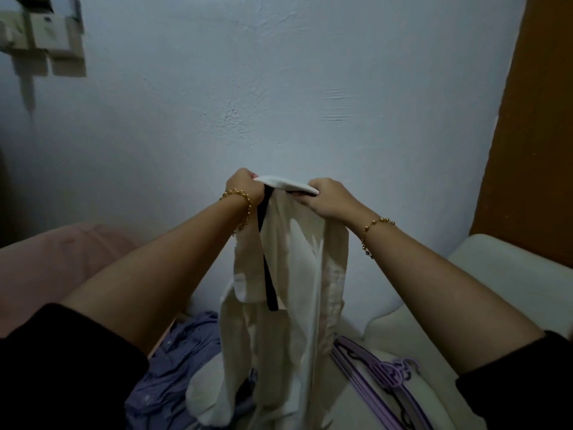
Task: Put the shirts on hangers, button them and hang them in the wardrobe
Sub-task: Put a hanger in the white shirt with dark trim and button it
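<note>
A cream cloth shirt [294,274] is held up before the pale wall [279,88], its top edge gripped by curled fingers of the left hand [243,184] and right hand [328,197]. Below it, purple plastic hangers [381,370] are laid.

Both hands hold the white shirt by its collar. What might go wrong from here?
1. The left hand and right hand both grip the white shirt. Fetching the hangers frees one hand, so it may slump.
2. The black strap dangles and could snag a hanger.
3. Its lower end lies against the purple shirt and might drag it.
</note>
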